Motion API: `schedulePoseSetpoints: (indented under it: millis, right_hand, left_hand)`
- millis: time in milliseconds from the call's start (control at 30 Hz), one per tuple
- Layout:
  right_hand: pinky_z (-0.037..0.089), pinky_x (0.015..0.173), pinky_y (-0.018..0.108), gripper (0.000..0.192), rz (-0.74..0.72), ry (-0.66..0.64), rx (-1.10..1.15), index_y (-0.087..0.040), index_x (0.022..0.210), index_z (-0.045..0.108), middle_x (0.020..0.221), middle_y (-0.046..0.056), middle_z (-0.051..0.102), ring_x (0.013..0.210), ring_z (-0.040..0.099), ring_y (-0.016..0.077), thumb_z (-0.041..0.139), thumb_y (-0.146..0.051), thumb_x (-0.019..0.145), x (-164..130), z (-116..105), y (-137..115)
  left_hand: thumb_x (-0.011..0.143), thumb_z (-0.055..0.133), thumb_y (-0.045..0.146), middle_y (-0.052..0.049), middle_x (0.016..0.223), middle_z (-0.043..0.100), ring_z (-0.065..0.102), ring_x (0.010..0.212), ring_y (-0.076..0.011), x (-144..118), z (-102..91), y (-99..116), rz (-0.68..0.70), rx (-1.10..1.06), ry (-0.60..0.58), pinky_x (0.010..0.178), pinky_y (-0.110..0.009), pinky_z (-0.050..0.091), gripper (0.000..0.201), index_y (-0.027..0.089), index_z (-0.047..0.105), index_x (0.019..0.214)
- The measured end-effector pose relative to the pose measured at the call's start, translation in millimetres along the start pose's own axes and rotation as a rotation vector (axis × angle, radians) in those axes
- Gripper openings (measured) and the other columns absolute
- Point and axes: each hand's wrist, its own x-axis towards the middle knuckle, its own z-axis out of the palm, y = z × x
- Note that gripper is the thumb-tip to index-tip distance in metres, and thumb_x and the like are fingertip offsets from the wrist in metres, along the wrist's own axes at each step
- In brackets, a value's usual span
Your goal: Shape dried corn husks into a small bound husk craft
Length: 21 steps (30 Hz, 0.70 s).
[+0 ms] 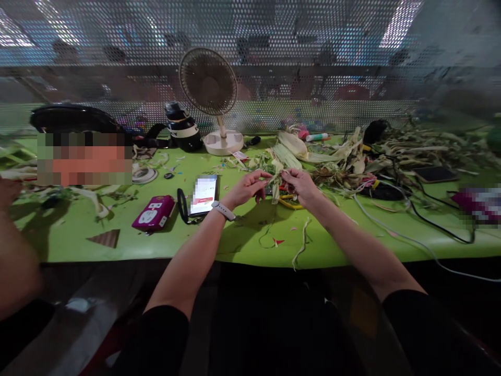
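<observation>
My left hand point(247, 189) and my right hand point(299, 187) meet over the green table point(242, 240), both pinching a pale strip of corn husk point(276, 180) that hangs between them. A white watch sits on my left wrist point(223, 210). Just behind my hands lies a heap of corn husks point(297, 151). Under my right hand a yellow-handled tool point(290, 202) lies on the table, partly hidden.
A phone point(204, 195) with a lit screen and a magenta power strip point(153, 212) lie left of my hands. A small fan point(213, 99) and a black bottle point(182, 128) stand behind. Dried husks and cables point(422, 219) cover the right side. Another person's arm point(11, 250) is at far left.
</observation>
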Motion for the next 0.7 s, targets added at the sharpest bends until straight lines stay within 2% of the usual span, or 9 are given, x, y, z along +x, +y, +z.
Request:
schedulePoseSetpoints:
  millis: [67, 133, 200, 267, 300, 400, 567, 700]
  right_hand:
    - [0.024, 0.043, 0.023, 0.054, -0.011, 0.009, 0.0, -0.021, 0.069, 0.054, 0.05, -0.007, 0.046, 0.044, 0.036, 0.0066, 0.082, -0.064, 0.051, 0, -1, -2]
    - [0.024, 0.042, 0.023, 0.054, -0.037, 0.025, -0.011, -0.021, 0.069, 0.052, 0.049, -0.008, 0.043, 0.043, 0.036, 0.0069, 0.081, -0.065, 0.053, -2, -1, -3]
    - [0.024, 0.043, 0.023, 0.052, -0.061, 0.009, -0.05, -0.021, 0.069, 0.052, 0.051, -0.007, 0.043, 0.044, 0.037, 0.0071, 0.08, -0.064, 0.057, -5, 2, -4]
    - [0.026, 0.044, 0.023, 0.05, -0.078, -0.036, -0.097, -0.021, 0.069, 0.053, 0.054, -0.006, 0.045, 0.047, 0.039, 0.0072, 0.079, -0.062, 0.06, -8, 6, -3]
    - [0.027, 0.045, 0.022, 0.049, -0.085, -0.06, -0.116, -0.02, 0.069, 0.054, 0.055, -0.006, 0.045, 0.048, 0.04, 0.0073, 0.078, -0.062, 0.061, -9, 8, -2]
    - [0.032, 0.047, 0.023, 0.048, -0.099, -0.092, -0.148, -0.02, 0.069, 0.054, 0.056, -0.006, 0.046, 0.048, 0.042, 0.0077, 0.077, -0.061, 0.062, -12, 13, 0]
    - [0.033, 0.048, 0.025, 0.046, -0.148, -0.164, -0.279, -0.021, 0.067, 0.053, 0.051, -0.006, 0.047, 0.047, 0.041, 0.0085, 0.074, -0.061, 0.066, -11, 9, -5]
    - [0.033, 0.049, 0.025, 0.044, -0.167, -0.248, -0.36, -0.021, 0.067, 0.052, 0.052, -0.006, 0.045, 0.049, 0.042, 0.0093, 0.073, -0.06, 0.067, -10, 5, -8]
  left_hand:
    - [0.091, 0.048, 0.024, 0.003, 0.052, 0.061, 0.054, 0.043, -0.0095, 0, -6.2, 1, -0.055, 0.033, -0.049, 0.048, -0.021, 0.041, 0.019, 0.014, 0.057, 0.104]
    - [0.087, 0.048, 0.02, 0.001, 0.054, 0.062, 0.057, 0.049, -0.0105, 1, -10.1, 1, -0.09, 0.08, -0.082, 0.053, -0.022, 0.044, 0.013, 0.014, 0.059, 0.089]
    - [0.086, 0.051, 0.02, -0.002, 0.068, 0.068, 0.063, 0.066, -0.012, 2, -8.9, 0, -0.023, 0.093, 0.025, 0.066, -0.024, 0.048, 0.012, 0.015, 0.06, 0.08]
    - [0.09, 0.051, 0.029, -0.004, 0.084, 0.07, 0.063, 0.082, -0.0137, 3, -2.6, -2, 0.065, 0.091, 0.17, 0.075, -0.026, 0.048, 0.019, 0.015, 0.062, 0.082]
    - [0.091, 0.052, 0.037, -0.004, 0.083, 0.068, 0.061, 0.08, -0.0139, 4, 1.7, -4, 0.078, 0.087, 0.215, 0.073, -0.026, 0.048, 0.025, 0.016, 0.061, 0.082]
    - [0.081, 0.069, 0.048, 0.001, 0.069, 0.058, 0.053, 0.065, -0.0109, 6, 13.0, -8, 0.122, 0.114, 0.218, 0.061, -0.024, 0.042, 0.034, 0.017, 0.055, 0.076]
    - [0.084, 0.065, 0.054, 0.003, 0.061, 0.054, 0.048, 0.056, -0.0078, 8, 11.7, -9, 0.146, 0.038, 0.093, 0.057, -0.023, 0.04, 0.04, 0.018, 0.051, 0.075]
    - [0.086, 0.064, 0.054, 0.003, 0.059, 0.054, 0.048, 0.054, -0.0067, 6, 6.8, -7, 0.133, 0.028, 0.067, 0.055, -0.021, 0.039, 0.041, 0.018, 0.049, 0.072]
